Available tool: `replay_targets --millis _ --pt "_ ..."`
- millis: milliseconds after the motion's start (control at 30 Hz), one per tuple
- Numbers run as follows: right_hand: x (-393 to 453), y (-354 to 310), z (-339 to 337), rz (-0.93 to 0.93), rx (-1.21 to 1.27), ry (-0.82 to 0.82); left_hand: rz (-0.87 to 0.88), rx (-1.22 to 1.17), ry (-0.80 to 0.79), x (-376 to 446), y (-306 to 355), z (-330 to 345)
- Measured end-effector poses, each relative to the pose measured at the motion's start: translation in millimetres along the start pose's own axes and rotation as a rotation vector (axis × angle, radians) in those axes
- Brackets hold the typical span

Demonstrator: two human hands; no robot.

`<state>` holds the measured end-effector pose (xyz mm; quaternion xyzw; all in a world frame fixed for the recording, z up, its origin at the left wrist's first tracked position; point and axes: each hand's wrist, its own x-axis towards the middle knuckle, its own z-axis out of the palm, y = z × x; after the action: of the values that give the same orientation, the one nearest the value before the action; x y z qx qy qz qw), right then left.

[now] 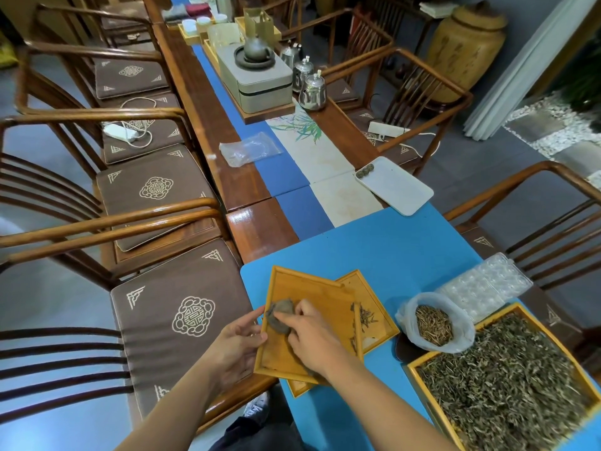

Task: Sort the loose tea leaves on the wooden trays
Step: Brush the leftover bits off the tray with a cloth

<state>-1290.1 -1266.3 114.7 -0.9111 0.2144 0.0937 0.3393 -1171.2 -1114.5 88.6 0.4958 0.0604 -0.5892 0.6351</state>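
Observation:
My left hand point(235, 341) grips the left edge of a small wooden tray point(312, 294), which lies tilted on top of a second wooden tray point(379, 315). My right hand point(312, 336) presses a grey-brown cloth point(281, 315) onto the upper tray's bare surface. A few loose tea leaves point(366, 317) lie on the lower tray next to the upper tray's right rim. A large wooden tray point(517, 310) piled with loose tea leaves point(500, 385) sits at the lower right.
A plastic bag of tea leaves point(434, 325) stands between the trays. Behind it lies a clear plastic mould point(487, 284). Farther back sit a white rectangular plate point(396, 187), an empty plastic bag point(248, 148) and tea ware point(260, 73). Wooden chairs point(156, 187) line both sides.

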Motion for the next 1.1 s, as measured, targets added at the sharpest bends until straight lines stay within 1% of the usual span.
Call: replay_targets --millis 133,233,300,467,767,900,1000,1100 --pt "-6.1 1.1 9.0 -0.038 -0.018 -0.034 0.017 0.002 0.017 1.7 -1.0 -4.7" --pt "-8.0 1.0 10.2 -0.045 0.001 -0.051 -0.007 -0.023 -0.052 2.1 -2.7 -3.9" --pt "-8.8 1.2 9.3 -0.05 0.01 -0.043 -0.007 -0.006 -0.084 3.0 -0.5 -2.2" --pt "-12.1 1.0 3.7 -0.071 0.002 0.002 -0.01 -0.027 -0.073 8.1 7.3 3.9" --pt "-22.4 1.0 -2.7 -0.087 -0.037 -0.002 -0.003 -0.024 0.048 8.4 9.8 22.1" --pt "-33.9 7.4 -8.1 -0.159 -0.124 -0.1 0.014 -0.017 0.094 8.3 12.2 23.0" --pt "-40.3 20.8 -22.2 -0.189 -0.178 -0.178 0.023 0.041 0.098 6.4 17.7 26.4" --pt "-36.3 32.7 -39.3 -0.187 -0.241 -0.137 0.027 0.068 0.098 7.3 19.4 30.4"
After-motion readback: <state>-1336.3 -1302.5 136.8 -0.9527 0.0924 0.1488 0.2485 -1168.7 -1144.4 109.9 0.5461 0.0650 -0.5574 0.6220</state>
